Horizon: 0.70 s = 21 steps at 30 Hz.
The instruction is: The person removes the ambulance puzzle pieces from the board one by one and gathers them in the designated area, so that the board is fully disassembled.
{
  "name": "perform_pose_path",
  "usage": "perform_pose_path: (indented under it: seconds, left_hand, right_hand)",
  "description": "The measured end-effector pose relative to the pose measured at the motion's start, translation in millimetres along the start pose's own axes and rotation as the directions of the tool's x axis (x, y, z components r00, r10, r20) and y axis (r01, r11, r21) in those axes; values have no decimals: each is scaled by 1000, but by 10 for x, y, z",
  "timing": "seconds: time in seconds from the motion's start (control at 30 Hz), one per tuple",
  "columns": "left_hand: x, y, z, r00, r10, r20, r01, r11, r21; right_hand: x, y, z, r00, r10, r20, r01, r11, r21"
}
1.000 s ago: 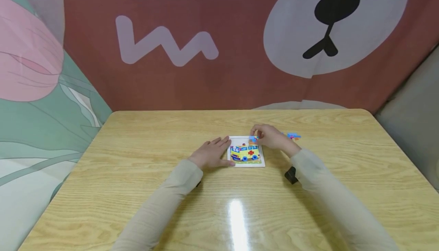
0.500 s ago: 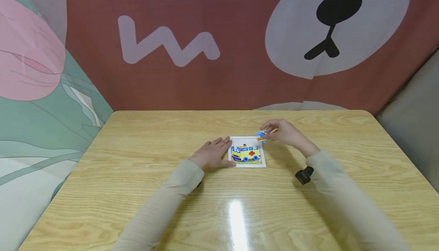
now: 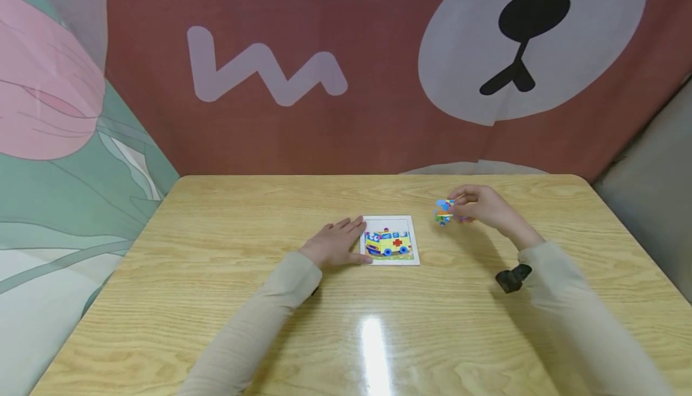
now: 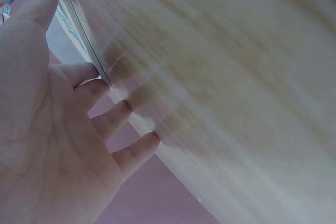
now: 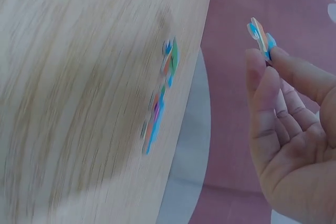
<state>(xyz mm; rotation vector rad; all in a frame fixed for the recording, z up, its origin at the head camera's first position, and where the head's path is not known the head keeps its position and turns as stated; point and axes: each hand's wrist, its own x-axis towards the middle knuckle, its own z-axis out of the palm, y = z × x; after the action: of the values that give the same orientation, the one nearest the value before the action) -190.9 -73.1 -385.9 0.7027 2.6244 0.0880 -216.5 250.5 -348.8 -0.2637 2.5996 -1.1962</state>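
A white-framed jigsaw puzzle tray (image 3: 415, 246) lies mid-table, its lower part filled with a yellow ambulance picture (image 3: 390, 243) and its upper strip plain white. My left hand (image 3: 335, 243) rests at the tray's left edge, fingers spread and fairly straight; the left wrist view shows its thumb and index finger at the rim. To the right of the tray, my right hand (image 3: 483, 207) pinches a blue and orange puzzle piece (image 5: 261, 34) between thumb and fingertips, raised off the table. Beneath it lie loose puzzle pieces (image 5: 154, 121), partly hidden by the hand in the head view.
The wooden table (image 3: 243, 324) reaches back to a brown wall hanging (image 3: 324, 137) with a cartoon face. A black wrist camera (image 3: 512, 278) sits under the right wrist. Light glares off the table's front middle.
My right hand has moved right, away from the tray's upper right corner to over the loose pieces, carrying the puzzle piece. The left hand has stayed at the tray's edge.
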Motion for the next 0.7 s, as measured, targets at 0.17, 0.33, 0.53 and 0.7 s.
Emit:
perform_pose_path:
  seconds: [0.17,0.33,0.53,0.7]
  left_hand:
    - [0,-2,7,1000,3,-6,-3,1000,3]
    - [1,-3,7,1000,2,-4,-2,1000,-9]
    - [-1,0,8,1000,2,-4,-2,1000,-14]
    - [-8,5,-6,1000,-2,-3,2,1000,-8]
  right_hand:
    - [-48,83,-83,1000,27,-14,-27,999,40]
    - [-80,180,-172,999,30,-20,-29,998,58]
    - [-114,333,-280,999,38,-30,-37,999,30]
    - [-130,455,-350,997,70,-39,-70,997,21]
